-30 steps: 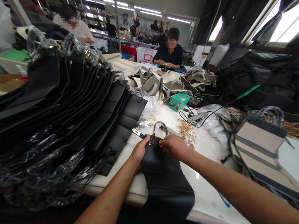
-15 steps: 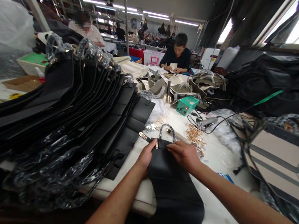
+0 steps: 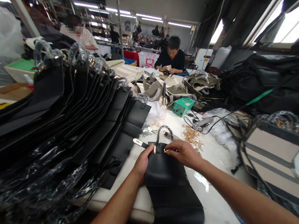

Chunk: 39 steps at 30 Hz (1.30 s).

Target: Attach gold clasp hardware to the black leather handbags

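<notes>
A black leather bag panel [image 3: 169, 184] with a plastic-wrapped handle [image 3: 167, 128] lies on the table, its lower part hanging over the front edge. My left hand [image 3: 142, 162] is closed on the panel's upper left edge, thumb on top beside a small gold metal fitting [image 3: 154, 149]. From that corner a black strap with a gold metal end plate [image 3: 137, 142] sticks out to the left. My right hand [image 3: 184, 153] pinches a small gold metal piece [image 3: 165, 150] against the panel, right of the handle's base. The fingers partly hide this piece.
Many black bag panels [image 3: 87, 102] are stacked at left. Loose gold hardware [image 3: 191, 135] lies beyond my right hand, near a green box with a switch [image 3: 183, 106] and a cable. Beige-and-grey panels [image 3: 273, 148] stand at right. A co-worker [image 3: 170, 56] sits across the table.
The view has shifted, so the surroundings sit further left. My right fingers now show a gold piece in their pinch. A silvery metal piece has come into sight under my right forearm.
</notes>
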Motion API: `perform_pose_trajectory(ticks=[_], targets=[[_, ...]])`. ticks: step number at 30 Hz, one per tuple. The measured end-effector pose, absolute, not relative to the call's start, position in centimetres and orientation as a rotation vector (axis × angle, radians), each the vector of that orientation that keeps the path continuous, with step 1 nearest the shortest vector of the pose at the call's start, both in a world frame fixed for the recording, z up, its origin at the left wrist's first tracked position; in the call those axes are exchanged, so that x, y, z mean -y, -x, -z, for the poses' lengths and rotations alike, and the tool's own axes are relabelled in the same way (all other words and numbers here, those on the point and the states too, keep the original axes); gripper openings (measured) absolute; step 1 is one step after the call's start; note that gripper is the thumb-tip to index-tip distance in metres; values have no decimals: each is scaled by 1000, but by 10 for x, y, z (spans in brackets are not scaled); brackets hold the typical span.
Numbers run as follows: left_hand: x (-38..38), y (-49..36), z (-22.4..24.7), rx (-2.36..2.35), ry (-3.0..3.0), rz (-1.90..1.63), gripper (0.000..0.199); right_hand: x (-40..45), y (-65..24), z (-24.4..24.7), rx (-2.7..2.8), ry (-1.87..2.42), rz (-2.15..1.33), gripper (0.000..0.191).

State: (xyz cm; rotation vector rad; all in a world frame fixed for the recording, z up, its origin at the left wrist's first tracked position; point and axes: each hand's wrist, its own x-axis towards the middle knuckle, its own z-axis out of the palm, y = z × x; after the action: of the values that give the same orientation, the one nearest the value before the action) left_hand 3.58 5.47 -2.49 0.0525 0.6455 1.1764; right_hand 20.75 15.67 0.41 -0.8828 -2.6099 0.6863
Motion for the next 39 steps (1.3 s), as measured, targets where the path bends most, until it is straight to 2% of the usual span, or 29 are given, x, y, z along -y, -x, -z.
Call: perform_pose_trajectory(ticks=[3,8,11,13,14,16,19,21,24,27,30,33,35,37,39], targets=[[-49,-38,24,-675,-152,-1283,43,-160,-216,-16,2540,827,-677,35],[-34,-34,17,-813,-444,-1475,34,-141,-222,-36,2490,763,-345,46],[-19,-29,-1,-919,-574,-1514,34,-119,-226,-52,2289,822,-309,75],[-7,-29,-19,-989,-661,-1536,36,-107,-231,-63,2138,915,-444,95],[-2,-31,-28,-1016,-703,-1544,38,-102,-234,-69,2102,952,-555,99],[8,-37,-43,-1031,-772,-1527,41,-95,-241,-80,2104,976,-782,91],[18,-49,-58,-1058,-816,-1457,43,-88,-253,-91,2123,954,-1034,57],[24,-57,-65,-1123,-852,-1447,44,-82,-260,-94,2044,913,-1207,43],[32,-72,-74,-1273,-919,-1511,39,-75,-270,-96,1956,820,-1421,33],[39,-84,-82,-1335,-956,-1565,35,-70,-279,-95,1945,770,-1485,32],[37,-87,-87,-1343,-936,-1519,40,-65,-288,-93,1949,817,-1255,38],[25,-89,-94,-1423,-837,-1501,45,-50,-299,-93,1885,917,-690,58],[15,-96,-106,-1510,-772,-1549,41,-34,-306,-94,1847,917,-369,68],[11,-108,-121,-1529,-704,-1577,36,-16,-311,-95,1887,896,-228,64],[12,-125,-138,-1455,-650,-1566,40,-1,-312,-93,1991,864,-268,61]])
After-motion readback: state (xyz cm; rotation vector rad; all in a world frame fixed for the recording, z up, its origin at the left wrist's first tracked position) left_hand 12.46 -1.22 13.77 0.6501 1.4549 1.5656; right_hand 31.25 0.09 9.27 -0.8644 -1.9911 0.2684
